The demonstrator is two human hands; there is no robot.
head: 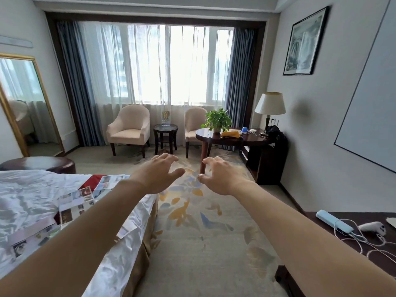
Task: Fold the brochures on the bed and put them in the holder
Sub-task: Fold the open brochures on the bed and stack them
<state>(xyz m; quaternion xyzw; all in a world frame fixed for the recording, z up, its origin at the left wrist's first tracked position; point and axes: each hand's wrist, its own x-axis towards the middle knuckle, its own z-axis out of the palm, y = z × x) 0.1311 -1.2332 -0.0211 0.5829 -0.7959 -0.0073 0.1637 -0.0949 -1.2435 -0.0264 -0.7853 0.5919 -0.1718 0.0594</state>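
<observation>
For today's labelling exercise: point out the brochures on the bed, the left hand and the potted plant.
brochures (75,203): head view, on a printed sheet lying on the bed.
left hand (159,174): head view, back of the hand.
potted plant (217,118): head view, on its leaves.

The bed (32,196) lies at the left, with brochures (75,202) spread along its near edge. Beyond its foot sits an ottoman (42,165). At the far window two armchairs (128,127) flank a side table (165,130). To the right stands a worktop (233,138) carrying a plant (217,120) and a lamp (270,108). Both hands (158,174) hover over the carpet (203,243), well apart from the brochures.
</observation>
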